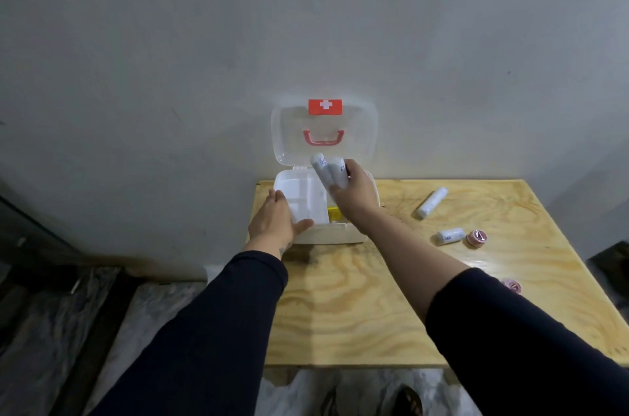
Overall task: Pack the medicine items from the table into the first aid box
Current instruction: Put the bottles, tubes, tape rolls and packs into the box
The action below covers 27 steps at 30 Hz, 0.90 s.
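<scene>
- Bare table (357, 306) is lying nearest, edge running along the bottom.
- Left hand (276, 223), grip spread flat, is resting on the first aid box (340, 235) tray at 9 o'clock.
- Right hand (357, 192), grip clamped around two bandage rolls (328, 172), is hovering over the box.
- Loose rolls are lying at 3 o'clock.
- Lid (360, 143) is standing open against the wall.
</scene>
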Available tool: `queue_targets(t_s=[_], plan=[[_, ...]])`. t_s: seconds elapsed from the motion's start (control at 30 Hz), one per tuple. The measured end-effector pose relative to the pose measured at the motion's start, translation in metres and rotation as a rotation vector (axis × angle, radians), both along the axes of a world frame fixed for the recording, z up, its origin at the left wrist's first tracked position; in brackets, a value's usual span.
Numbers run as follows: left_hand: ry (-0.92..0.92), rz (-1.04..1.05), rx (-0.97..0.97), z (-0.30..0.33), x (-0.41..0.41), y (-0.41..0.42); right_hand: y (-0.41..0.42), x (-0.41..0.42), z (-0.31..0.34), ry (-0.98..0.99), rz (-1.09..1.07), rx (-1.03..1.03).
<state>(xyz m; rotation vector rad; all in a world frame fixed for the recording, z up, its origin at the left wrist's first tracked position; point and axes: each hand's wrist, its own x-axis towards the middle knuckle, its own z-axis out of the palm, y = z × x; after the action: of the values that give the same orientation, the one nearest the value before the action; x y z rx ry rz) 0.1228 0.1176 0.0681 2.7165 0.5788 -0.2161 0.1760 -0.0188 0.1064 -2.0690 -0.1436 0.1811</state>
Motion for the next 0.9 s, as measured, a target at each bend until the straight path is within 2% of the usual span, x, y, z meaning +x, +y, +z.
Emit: queue_targets(t_s=[0.27, 0.9], plan=[[0.002, 0.013, -0.022, -0.003, 0.003, 0.001, 0.008, 0.010, -0.030, 0.128, 0.015, -0.039], [0.008, 0.021, -0.019, -0.003, 0.007, 0.003, 0.011, 0.020, -0.044, 0.053, 0.046, -0.090]])
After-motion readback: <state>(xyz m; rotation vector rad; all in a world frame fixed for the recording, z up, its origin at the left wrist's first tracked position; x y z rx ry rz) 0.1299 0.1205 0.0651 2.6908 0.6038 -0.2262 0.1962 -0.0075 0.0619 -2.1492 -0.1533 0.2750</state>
